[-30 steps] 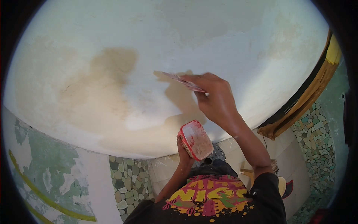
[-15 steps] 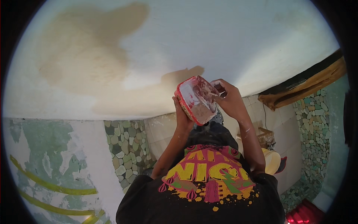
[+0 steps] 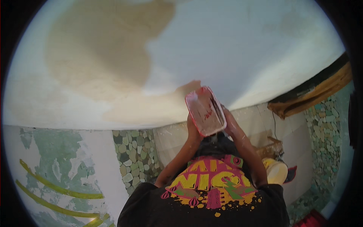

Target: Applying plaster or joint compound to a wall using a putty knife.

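A rectangular red-rimmed tub point(image 3: 202, 111) with pale, smeared paste and red marks inside is held in front of me at the foot of the white wall. My left hand point(image 3: 194, 130) grips its left side, fingers partly hidden beneath it. My right hand point(image 3: 230, 123) is closed at the tub's right side, its fingers mostly behind the rim; I cannot make out whether the flat tool seen earlier is still in them. The white wall point(image 3: 242, 53) spreads above, with broad shadows and beige patches.
A brown wooden piece point(image 3: 310, 90) runs along the wall's right edge. A pale yellow bucket point(image 3: 278, 172) and a small wooden object point(image 3: 272, 149) stand on the tiled floor point(image 3: 295, 189) at my right. Pebble strips point(image 3: 134, 155) border the tiles. Patchy green-white surface point(image 3: 53, 147) lies lower left.
My right hand came down from the wall, where it held a flat tool, to the tub. The tub was raised, then tilted differently, and now sits slightly lower than half a second ago.
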Tool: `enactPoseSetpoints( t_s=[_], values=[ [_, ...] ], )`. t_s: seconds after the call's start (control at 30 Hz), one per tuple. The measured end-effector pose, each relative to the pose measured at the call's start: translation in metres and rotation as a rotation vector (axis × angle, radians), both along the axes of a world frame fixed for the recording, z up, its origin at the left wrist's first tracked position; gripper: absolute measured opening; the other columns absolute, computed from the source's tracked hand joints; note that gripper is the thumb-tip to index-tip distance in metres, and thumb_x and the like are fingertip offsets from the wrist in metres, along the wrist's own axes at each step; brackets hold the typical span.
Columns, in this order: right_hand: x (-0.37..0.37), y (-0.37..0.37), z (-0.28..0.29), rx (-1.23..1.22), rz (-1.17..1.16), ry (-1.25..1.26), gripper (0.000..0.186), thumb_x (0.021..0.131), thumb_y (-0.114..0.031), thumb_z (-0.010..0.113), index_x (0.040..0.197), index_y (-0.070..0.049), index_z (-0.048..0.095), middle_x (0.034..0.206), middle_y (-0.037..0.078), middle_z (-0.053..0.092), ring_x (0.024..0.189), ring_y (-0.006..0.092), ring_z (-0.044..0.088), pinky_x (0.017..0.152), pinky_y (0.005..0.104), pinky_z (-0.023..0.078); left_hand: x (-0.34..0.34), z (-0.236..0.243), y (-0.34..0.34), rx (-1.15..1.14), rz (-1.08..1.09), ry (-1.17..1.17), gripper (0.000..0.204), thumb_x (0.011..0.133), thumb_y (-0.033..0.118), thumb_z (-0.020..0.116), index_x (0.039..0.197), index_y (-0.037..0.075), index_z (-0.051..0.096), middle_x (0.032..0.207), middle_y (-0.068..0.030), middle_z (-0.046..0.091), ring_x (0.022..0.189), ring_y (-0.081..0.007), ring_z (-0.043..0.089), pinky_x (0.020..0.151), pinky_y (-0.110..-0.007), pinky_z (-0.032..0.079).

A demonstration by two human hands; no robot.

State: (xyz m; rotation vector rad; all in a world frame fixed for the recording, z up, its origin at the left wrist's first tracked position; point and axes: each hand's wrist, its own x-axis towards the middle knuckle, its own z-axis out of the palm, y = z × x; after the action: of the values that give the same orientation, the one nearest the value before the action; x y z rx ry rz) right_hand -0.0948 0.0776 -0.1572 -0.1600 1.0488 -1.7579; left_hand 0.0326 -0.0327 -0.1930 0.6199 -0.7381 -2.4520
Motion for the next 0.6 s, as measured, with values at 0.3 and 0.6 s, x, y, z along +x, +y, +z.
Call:
enactPoseSetpoints(
  t_s=[0.3, 0.6],
  values=[
    [-0.032, 0.034, -0.031, -0.320, 0.141, -0.423, 0.051, 0.110, -0.038, 0.049, 0.148, -0.004, 0.052, 0.143, 0.015, 0.063, 0.126, 0.0287, 0.065, 0.108, 0.0469, 0.055, -0.028, 0.048, -0.006, -0.775, 0.160, -0.301, 0.041, 0.105, 0.007, 0.058, 0.145, 0.000, 0.056, 0.146, -0.0138, 0.057, 0.132, -0.0226, 0.058, 0.111, -0.036, 0.047],
    [-0.040, 0.019, -0.003, -0.369, 0.265, -0.621, 0.053, 0.110, -0.044, 0.047, 0.145, -0.006, 0.056, 0.136, 0.016, 0.067, 0.121, 0.0319, 0.068, 0.106, 0.0500, 0.056, -0.022, 0.192, -0.040, -1.761, -0.399, -0.067, 0.044, 0.093, 0.009, 0.066, 0.137, 0.008, 0.066, 0.150, -0.0132, 0.057, 0.146, -0.0348, 0.048, 0.123, -0.049, 0.037]
  ],
)
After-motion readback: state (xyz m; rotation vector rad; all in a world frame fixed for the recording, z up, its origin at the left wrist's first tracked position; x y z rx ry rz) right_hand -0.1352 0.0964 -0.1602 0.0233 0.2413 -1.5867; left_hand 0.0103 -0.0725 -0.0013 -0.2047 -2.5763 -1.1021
